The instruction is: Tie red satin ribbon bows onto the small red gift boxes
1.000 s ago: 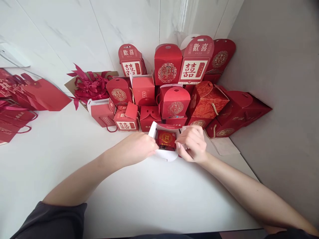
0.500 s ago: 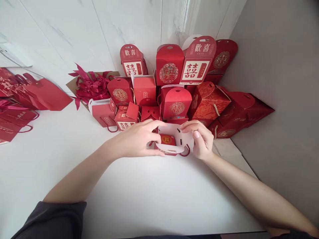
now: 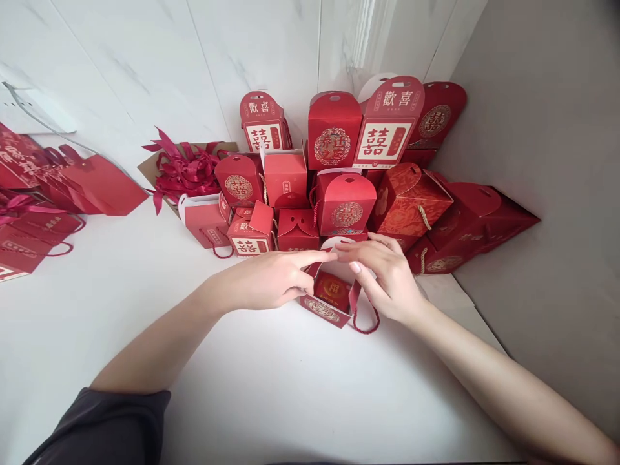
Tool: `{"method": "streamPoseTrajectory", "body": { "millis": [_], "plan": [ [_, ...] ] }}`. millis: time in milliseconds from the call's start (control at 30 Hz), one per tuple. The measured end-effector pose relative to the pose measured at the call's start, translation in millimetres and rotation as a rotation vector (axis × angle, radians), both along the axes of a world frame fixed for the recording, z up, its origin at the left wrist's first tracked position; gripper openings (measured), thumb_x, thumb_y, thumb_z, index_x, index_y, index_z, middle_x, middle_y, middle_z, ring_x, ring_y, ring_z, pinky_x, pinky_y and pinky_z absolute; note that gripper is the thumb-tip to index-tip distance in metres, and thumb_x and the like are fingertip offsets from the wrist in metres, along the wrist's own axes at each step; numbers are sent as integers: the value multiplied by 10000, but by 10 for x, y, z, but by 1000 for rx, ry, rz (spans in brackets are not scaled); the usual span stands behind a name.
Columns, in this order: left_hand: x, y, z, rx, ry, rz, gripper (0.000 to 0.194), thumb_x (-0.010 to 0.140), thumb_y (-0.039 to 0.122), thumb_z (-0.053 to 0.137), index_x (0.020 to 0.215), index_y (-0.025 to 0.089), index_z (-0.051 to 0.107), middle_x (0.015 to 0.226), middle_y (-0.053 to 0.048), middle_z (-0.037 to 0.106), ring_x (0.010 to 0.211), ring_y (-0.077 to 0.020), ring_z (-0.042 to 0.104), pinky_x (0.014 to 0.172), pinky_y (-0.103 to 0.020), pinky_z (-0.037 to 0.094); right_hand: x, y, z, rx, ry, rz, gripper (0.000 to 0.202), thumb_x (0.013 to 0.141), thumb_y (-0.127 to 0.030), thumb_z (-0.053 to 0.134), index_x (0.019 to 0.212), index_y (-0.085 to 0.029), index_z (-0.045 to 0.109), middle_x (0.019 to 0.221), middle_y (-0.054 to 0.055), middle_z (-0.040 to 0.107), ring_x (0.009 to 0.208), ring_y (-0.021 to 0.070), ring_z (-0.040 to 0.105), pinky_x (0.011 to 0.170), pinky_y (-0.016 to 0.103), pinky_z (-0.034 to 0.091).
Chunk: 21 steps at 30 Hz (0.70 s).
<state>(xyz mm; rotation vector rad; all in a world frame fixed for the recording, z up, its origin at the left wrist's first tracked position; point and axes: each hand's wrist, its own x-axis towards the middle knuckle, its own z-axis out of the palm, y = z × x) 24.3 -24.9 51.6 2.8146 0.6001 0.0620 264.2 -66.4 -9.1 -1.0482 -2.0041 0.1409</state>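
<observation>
A small red gift box (image 3: 325, 311) with a gold pattern stands open on the table between my hands. Inside it lies a red packet (image 3: 333, 290) with a gold emblem. My left hand (image 3: 274, 279) grips the box's left side, its index finger stretched along the folded-in side flap. From the right, my right hand (image 3: 387, 274) holds the right side and the upright far flap, its fingertips close to the left index finger. A dark red cord handle (image 3: 371, 323) loops out on the right. My fingers hide part of the flaps.
Behind the box, several red gift boxes (image 3: 347, 200) are stacked against the marbled wall (image 3: 271, 45). A brown carton (image 3: 148, 165) of magenta ribbons (image 3: 186, 168) and red bags (image 3: 94, 181) stand left. A grey wall (image 3: 547, 142) borders the white table (image 3: 290, 387) on the right.
The box's near flap, upright before, no longer stands up, and the side flaps have turned inward. The right hand has moved left over the box. The view has shifted slightly.
</observation>
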Motion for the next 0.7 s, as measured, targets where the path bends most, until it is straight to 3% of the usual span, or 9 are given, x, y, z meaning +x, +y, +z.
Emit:
{"method": "streamPoseTrajectory", "body": {
  "millis": [100,167,267,367,433,567,633,700],
  "plan": [
    [-6,13,10,-27,-2,-10,344,875,71,475,978,275,732,1581,75,301,1161,-202,621,860,-285,518,10,104,-129,-140,132,-8,261,1017,-258,370,1125,-230,606,1293,73,638,1244,206,562,1024,404,430],
    [1,20,6,-61,-43,-23,430,885,103,515,1243,318,615,1576,33,322,1256,-219,555,930,-292,493,15,174,-224,-188,151,25,232,1003,-274,412,1173,-241,566,1356,84,584,1290,214,520,1037,418,444],
    [30,39,-21,-128,-24,17,602,902,231,571,1455,356,371,1422,-18,537,1166,-224,610,866,-298,502,1,221,-323,-129,167,43,265,937,-299,547,1195,-238,536,1462,113,460,1369,255,423,1102,478,390],
    [69,78,-62,-186,47,92,362,949,382,505,1307,335,543,1131,-5,697,919,-200,679,746,-285,491,-38,190,-366,-34,292,-71,420,886,-293,627,1273,-232,472,1525,135,361,1408,279,366,1136,504,348],
    [90,109,-83,-216,23,120,283,962,410,473,1184,306,615,1060,1,702,867,-180,671,742,-277,477,-63,148,-388,-52,386,-86,455,919,-271,579,1340,-246,408,1473,133,447,1334,258,473,1095,488,408],
    [97,162,-105,-198,-133,238,309,873,425,609,1138,271,576,1118,-15,642,920,-183,635,794,-294,477,-76,86,-447,-71,293,81,260,978,-254,459,1219,-271,554,1191,64,681,1145,228,619,1039,471,460],
    [90,180,-121,-197,-171,309,365,841,440,637,1148,267,543,1106,-26,619,928,-191,624,804,-315,483,-75,73,-476,-61,250,132,266,972,-284,470,1218,-269,569,1192,63,681,1154,240,611,1039,480,459],
    [85,194,-144,-217,-192,343,371,849,434,621,1164,267,520,1095,-32,607,940,-192,617,810,-327,492,-81,68,-496,-83,262,146,387,946,-307,525,1328,-263,482,1278,84,637,1192,253,592,1038,480,467]
  ]
}}
